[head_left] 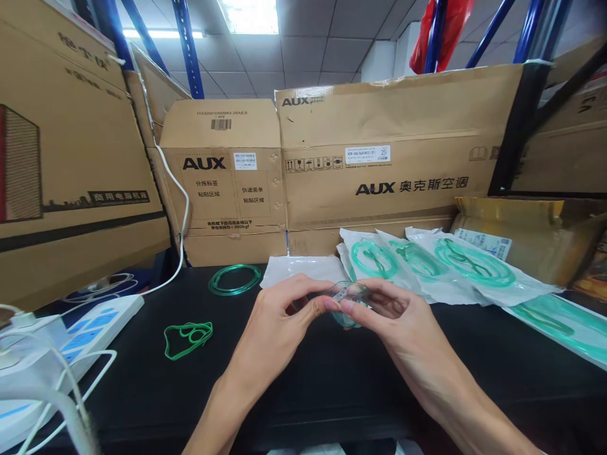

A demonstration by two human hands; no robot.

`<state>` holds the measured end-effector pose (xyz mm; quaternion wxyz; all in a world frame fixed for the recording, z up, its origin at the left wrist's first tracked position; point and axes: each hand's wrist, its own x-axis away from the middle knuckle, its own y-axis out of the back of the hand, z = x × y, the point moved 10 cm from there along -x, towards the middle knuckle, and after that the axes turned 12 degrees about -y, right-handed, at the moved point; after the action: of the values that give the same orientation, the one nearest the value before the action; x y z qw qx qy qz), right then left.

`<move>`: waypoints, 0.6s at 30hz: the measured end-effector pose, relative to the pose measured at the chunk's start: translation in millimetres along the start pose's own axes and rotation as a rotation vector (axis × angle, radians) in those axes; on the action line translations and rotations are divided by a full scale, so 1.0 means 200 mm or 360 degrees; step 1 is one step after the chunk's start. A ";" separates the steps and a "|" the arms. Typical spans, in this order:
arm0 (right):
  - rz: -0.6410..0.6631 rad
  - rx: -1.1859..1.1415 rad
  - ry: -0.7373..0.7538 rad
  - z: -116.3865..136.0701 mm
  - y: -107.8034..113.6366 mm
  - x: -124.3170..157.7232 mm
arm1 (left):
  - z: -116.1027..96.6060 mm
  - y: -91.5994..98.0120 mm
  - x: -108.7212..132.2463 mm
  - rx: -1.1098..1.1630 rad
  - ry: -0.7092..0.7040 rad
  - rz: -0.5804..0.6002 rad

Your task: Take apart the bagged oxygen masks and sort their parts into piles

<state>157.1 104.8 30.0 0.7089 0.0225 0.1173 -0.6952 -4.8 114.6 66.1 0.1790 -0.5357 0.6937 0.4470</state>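
Both hands meet over the middle of the black table on a clear, green-tinted oxygen mask [349, 315]. My left hand [290, 311] pinches its left edge between thumb and fingers. From the other side, my right hand [386, 309] grips it with the thumb against a small silvery strip [340, 294], probably the nose clip. Fingers hide much of the mask. A coiled green tube [234, 280] lies behind my left hand. Nearer to me on the left is a loose green elastic strap [188, 339]. Behind the hands lies a white pouch [298, 268].
Several pouches with green tubing [467, 262] lie at the right, one more near the right edge [564, 322]. A white power strip [95, 332] with plugs and cables fills the left side. Cardboard boxes [379, 221] wall the back, with a brown wrapped parcel [516, 221] at right.
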 end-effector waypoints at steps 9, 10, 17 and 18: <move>0.0103 0.0142 0.0016 0.03 -0.02 0.02 | -0.01 -0.01 0.01 0.0018 0.0049 0.0077; 0.0117 0.0139 0.0014 0.03 -0.02 0.02 | -0.01 -0.01 0.01 0.0017 0.0065 0.0073; 0.0193 0.0107 -0.0056 0.04 -0.03 0.02 | -0.01 -0.01 0.00 0.0036 0.0106 0.0026; 0.0197 0.0109 -0.0072 0.04 -0.03 0.02 | -0.01 0.00 0.00 0.0015 0.0099 0.0023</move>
<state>152.7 99.5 38.7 0.7518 0.0382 0.0759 -0.6539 -3.3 112.0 67.1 0.1568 -0.5435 0.7048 0.4281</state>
